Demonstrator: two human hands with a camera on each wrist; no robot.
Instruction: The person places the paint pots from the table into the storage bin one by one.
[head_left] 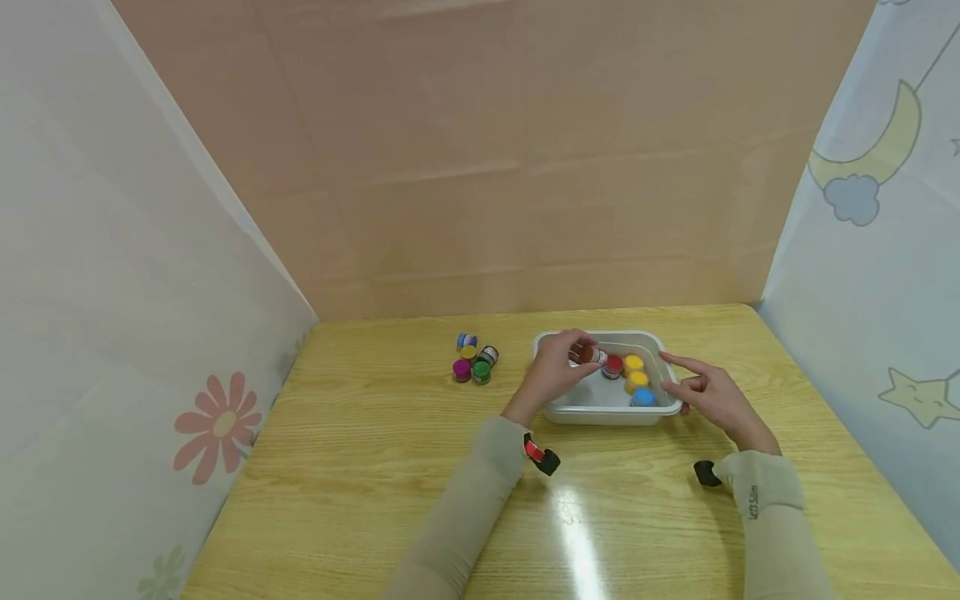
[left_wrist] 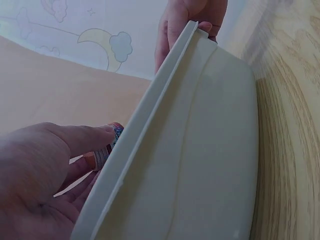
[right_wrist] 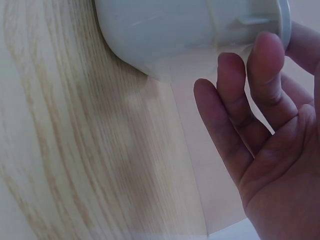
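Over the left part of a white plastic tray (head_left: 588, 410), my left hand (head_left: 555, 367) pinches a small paint jar (head_left: 590, 355) with a brown-orange end and a printed label. In the left wrist view this jar (left_wrist: 101, 156) is partly hidden behind the tray's rim. At the tray's right end, my right hand (head_left: 708, 392) grips the rim with thumb and fingers; the right wrist view shows its fingertips (right_wrist: 267, 52) against the outer side under the rim. Inside the tray sit a red jar (head_left: 612, 365), two yellow-lidded jars (head_left: 637, 381) and a blue-lidded jar (head_left: 642, 397).
Left of the tray, several more jars stand close together on the wooden table (head_left: 360, 467): a magenta one (head_left: 461, 370), a green one (head_left: 482, 372), a yellow one (head_left: 468, 352), a blue one (head_left: 467, 340) and a dark one lying tilted (head_left: 488, 356). Paper-covered walls enclose the table.
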